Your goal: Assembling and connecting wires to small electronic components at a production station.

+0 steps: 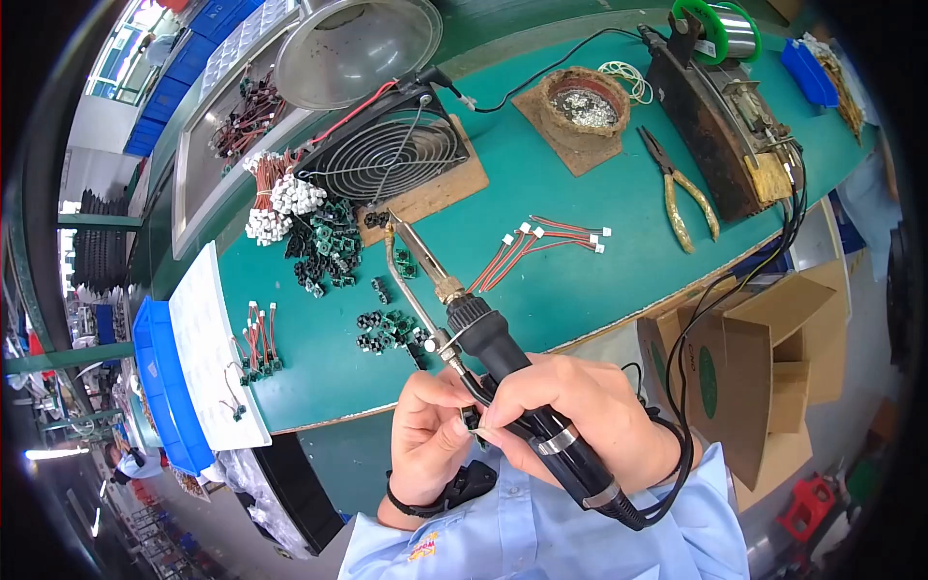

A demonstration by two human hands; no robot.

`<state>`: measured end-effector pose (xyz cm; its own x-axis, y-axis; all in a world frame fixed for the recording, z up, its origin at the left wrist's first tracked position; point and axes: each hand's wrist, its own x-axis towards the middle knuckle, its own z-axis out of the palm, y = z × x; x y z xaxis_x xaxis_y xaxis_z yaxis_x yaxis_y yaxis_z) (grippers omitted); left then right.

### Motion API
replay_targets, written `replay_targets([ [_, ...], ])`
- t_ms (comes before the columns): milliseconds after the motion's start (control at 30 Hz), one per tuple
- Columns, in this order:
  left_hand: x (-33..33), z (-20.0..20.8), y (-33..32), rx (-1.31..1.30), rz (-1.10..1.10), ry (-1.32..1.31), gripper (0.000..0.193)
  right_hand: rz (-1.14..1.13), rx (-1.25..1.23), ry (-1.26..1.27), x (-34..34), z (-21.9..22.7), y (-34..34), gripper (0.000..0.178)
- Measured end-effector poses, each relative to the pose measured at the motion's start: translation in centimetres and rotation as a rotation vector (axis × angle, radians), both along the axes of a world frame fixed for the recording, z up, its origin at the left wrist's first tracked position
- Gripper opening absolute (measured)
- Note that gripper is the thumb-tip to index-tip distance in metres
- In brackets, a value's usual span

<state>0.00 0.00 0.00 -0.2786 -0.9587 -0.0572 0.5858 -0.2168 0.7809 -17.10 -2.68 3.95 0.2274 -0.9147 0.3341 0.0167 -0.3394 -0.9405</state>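
My right hand (pixel 594 416) is wrapped round the black handle of a soldering iron (pixel 483 333). A thin metal feed tube (pixel 411 290) runs alongside its shaft, and the tip points away from me over the table. My left hand (pixel 425 440) is closed in a pinch on a small dark green part (pixel 472 420) close to my chest, just under the iron's handle. The fingertips of both hands meet at this part and cover much of it. Beyond the hands lie several small black-and-green parts (pixel 387 332) and a few short red-brown wires with white connectors (pixel 522 253).
A fan with a wire guard (pixel 391 155) stands at the back left beside a heap of black-and-green parts (pixel 329 242) and bundled wires (pixel 275 198). Pliers (pixel 680 188), a round pot (pixel 585 101), a rusty metal stand (pixel 715 126) and a solder reel (pixel 720 34) are at the right. Cardboard boxes (pixel 744 377) stand below.
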Motion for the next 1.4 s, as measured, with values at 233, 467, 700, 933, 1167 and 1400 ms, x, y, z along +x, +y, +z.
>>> replay_targets([
  [233, -0.40, 0.09, 0.02, 0.010, 0.048, -0.021, 0.017, -0.020, -0.014, 0.005, 0.07, -0.12, 0.02, 0.037],
  [467, -0.54, 0.24, 0.01, 0.028, 0.045, -0.003, 0.016, -0.012, -0.022, 0.003, 0.04, -0.15, 0.05, 0.037],
  [700, -0.26, 0.02, 0.06, 0.002, 0.043, -0.042, 0.015, 0.011, 0.007, 0.014, -0.21, -0.09, 0.01, 0.037],
  [933, -0.31, 0.01, 0.00, -0.006, 0.049, -0.046, 0.015, 0.013, 0.018, 0.015, -0.19, -0.09, -0.03, 0.037],
  [1167, -0.39, -0.04, -0.04, -0.012, 0.047, -0.031, 0.015, 0.017, 0.019, 0.006, -0.22, -0.05, -0.12, 0.037],
  [1400, -0.15, -0.29, 0.11, -0.002, 0.040, -0.020, 0.015, 0.016, 0.039, 0.004, -0.25, -0.15, 0.01, 0.037],
])
